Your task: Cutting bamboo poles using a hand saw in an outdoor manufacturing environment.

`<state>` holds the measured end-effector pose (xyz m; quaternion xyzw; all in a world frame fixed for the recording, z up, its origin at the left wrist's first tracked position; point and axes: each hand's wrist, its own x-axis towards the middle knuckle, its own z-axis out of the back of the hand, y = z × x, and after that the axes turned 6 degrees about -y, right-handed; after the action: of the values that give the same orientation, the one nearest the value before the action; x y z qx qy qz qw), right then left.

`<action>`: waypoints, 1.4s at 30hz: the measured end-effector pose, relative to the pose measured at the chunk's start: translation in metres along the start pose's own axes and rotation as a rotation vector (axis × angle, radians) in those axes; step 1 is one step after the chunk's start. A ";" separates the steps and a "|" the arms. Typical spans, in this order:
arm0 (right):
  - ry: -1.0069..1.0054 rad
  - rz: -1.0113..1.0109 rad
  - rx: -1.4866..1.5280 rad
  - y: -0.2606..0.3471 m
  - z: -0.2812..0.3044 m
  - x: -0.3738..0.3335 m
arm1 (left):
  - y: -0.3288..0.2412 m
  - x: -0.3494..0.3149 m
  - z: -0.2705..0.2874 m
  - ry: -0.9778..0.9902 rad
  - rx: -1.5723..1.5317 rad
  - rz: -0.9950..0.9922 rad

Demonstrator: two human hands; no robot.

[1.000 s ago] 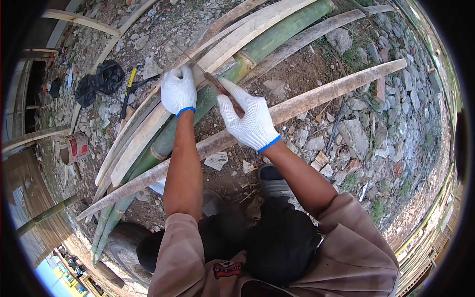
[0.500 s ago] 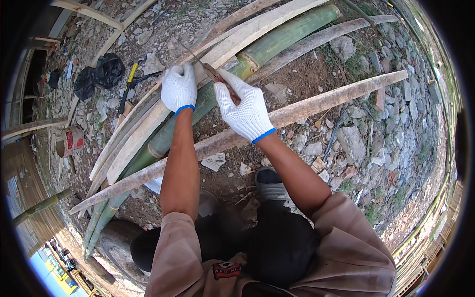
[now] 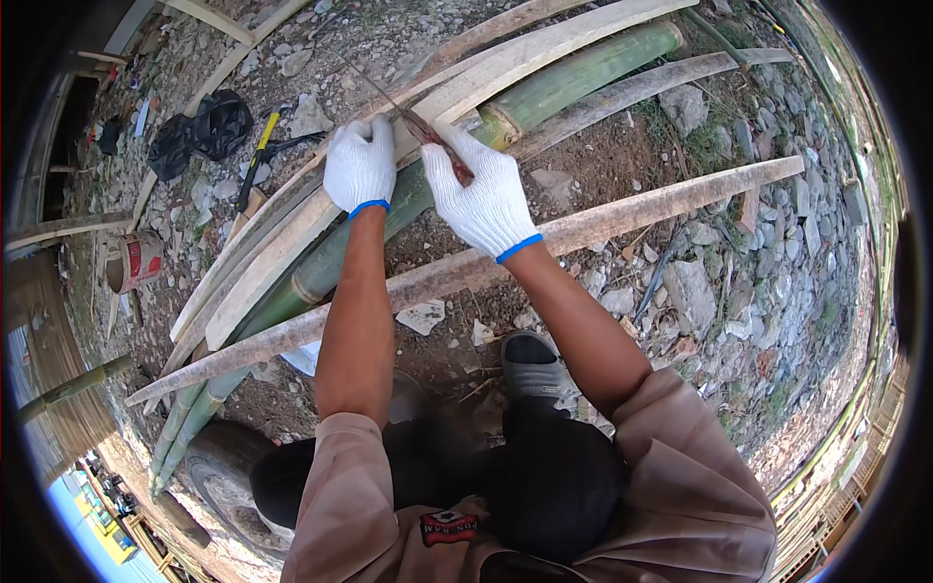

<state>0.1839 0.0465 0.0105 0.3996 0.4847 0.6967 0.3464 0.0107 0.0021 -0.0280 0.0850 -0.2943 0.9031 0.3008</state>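
My right hand (image 3: 481, 199), in a white knitted glove with a blue cuff, is closed round the reddish-brown handle of a handsaw (image 3: 420, 126). Its thin blade, seen nearly edge-on, points away to the upper left across a pale wooden plank (image 3: 544, 56). Beside it, on the left, my gloved left hand (image 3: 358, 167) is curled over the same plank and grips it; its fingertips are partly hidden. Under the plank runs a thick green bamboo pole (image 3: 583, 83). Whether the blade has cut into the wood I cannot tell.
A rough-edged board (image 3: 641, 206) crosses under my forearms. To the left lie a yellow-and-black tool (image 3: 259, 155), a black plastic bag (image 3: 219, 124) and a tub (image 3: 136, 264). A tire (image 3: 224, 476) is at lower left. Rubble (image 3: 690, 296) covers the right side.
The view has shifted slightly, so hands and planks sit a little lower and farther right. Both hands keep their holds; the handsaw stays at about the same place on the plank.
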 end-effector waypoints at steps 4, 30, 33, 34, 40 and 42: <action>0.082 -0.144 -0.022 0.020 0.025 -0.027 | 0.003 -0.002 0.004 0.031 0.041 0.069; 0.085 -0.055 -0.153 0.015 -0.002 0.037 | -0.015 -0.004 -0.002 -0.014 0.003 0.023; 0.047 -0.138 0.021 0.014 0.017 -0.023 | 0.007 -0.004 -0.001 -0.034 0.027 0.041; 0.139 -0.230 -0.026 0.031 0.042 -0.046 | 0.013 0.001 0.005 -0.052 0.044 0.051; 0.061 -0.172 0.044 0.046 0.063 -0.060 | -0.002 0.000 0.010 -0.158 0.046 -0.037; 0.087 -0.185 0.006 0.019 0.022 -0.011 | -0.006 -0.003 -0.002 -0.114 0.026 -0.021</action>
<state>0.2067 0.0403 0.0309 0.3236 0.5360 0.6771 0.3867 0.0174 0.0055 -0.0276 0.1434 -0.2983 0.8973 0.2919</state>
